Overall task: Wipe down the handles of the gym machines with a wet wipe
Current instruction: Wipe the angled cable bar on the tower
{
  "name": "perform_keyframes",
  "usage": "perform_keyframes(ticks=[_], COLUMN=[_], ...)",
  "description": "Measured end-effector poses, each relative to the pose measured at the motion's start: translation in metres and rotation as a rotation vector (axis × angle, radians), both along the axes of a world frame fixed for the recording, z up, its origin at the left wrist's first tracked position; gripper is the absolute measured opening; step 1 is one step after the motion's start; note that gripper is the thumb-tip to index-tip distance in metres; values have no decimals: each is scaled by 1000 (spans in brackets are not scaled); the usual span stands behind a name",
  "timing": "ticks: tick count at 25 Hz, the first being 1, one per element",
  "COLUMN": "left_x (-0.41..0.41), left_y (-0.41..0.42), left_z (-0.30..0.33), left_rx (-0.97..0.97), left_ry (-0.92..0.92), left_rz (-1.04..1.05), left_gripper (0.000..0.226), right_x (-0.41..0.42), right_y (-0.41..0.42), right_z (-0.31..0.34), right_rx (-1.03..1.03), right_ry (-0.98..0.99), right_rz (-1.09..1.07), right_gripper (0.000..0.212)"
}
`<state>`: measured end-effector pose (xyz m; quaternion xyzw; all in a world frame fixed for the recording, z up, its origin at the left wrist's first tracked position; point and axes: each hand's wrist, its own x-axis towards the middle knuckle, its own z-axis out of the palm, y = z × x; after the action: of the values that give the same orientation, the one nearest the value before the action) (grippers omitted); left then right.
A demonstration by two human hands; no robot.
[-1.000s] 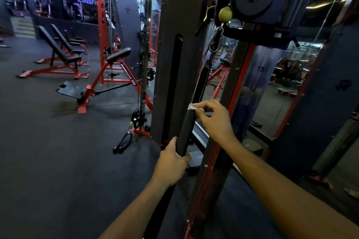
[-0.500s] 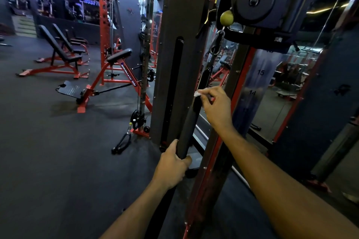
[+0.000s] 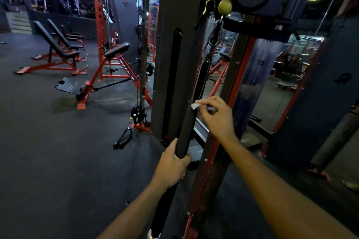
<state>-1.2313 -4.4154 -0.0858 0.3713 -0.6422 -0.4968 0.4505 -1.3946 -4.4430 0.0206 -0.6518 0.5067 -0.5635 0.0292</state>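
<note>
The right hand, pinching the small white wet wipe, now sits lower on the long black foam-covered bar handle than half a second ago. Below it, the left hand still grips that handle. Beyond the handle lie dark rubber floor and red-framed benches.

So the bar handle is a long black padded one, hanging off the cable clip and tilted, its top leaning away and right, with bare metal showing at the near bottom end. The wet wipe is just a tiny crumpled white scrap pressed against the bar's right side, about halfway up the padding.
</note>
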Motion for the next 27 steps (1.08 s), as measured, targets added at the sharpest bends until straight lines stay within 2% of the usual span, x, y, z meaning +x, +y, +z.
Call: perform_keyframes(ticks=[4,8,13,18,20,23,25,27], left_x=[-6,0,12,7,5,3,3,5], left_y=[4,-1,-10,-6,-7,-7,-5,-6], left_z=[-1,-1,2,0,-2,-4,-3,-1], left_rx=[3,-14,-26,-18,-14,-20,-33,-41], left_ry=[-2,-21,-34,-8,2,-2,-21,-30], left_rz=[12,23,18,2,1,-9,-5,-2], left_gripper=[13,13,20,13,13,14,16,21], right_x=[-1,13,17,-2,-8,-6,6,19], right_y=[-16,-10,9,-9,-17,-23,-18,-8], right_z=[28,-2,-35,5,27,34,13,-16], right_rx=[-33,14,9,-7,-20,13,16,5], right_ry=[-47,-29,207,497,544,323,134,52], right_rz=[-92,-80,62,-35,-56,-85,-114,-112], right_gripper=[25,15,20,19,19,16,13,11])
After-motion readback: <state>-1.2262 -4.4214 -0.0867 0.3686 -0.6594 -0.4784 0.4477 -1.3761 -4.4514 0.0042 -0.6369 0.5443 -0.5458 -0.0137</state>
